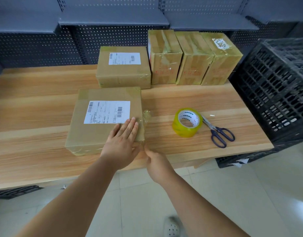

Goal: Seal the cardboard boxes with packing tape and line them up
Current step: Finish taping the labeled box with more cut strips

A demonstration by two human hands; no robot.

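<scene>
Lying flat near the front of the wooden table [198, 100]: the near box [96, 134], with a white shipping label [107, 112] on top.

Left hand [121, 139]: palm down on the box's near right corner, fingers straight and together, pressing.

Clear tape strip [146, 117]: runs along the box's right edge, crinkled at its far end.

Right hand [157, 163]: just beside the left hand at that corner, fingers curled in, pinching the strip's near end.

Labelled box [123, 74]: directly behind the near box.

Three upright boxes [193, 62]: taped, side by side in a row at the back, right of the labelled box.

Tape roll [186, 130]: yellowish, lying flat, apart from the near box on its right.

Scissors [209, 124]: blue-handled, closed, just right of the roll.

Black crate [275, 89]: stands off the table's right end.
</scene>
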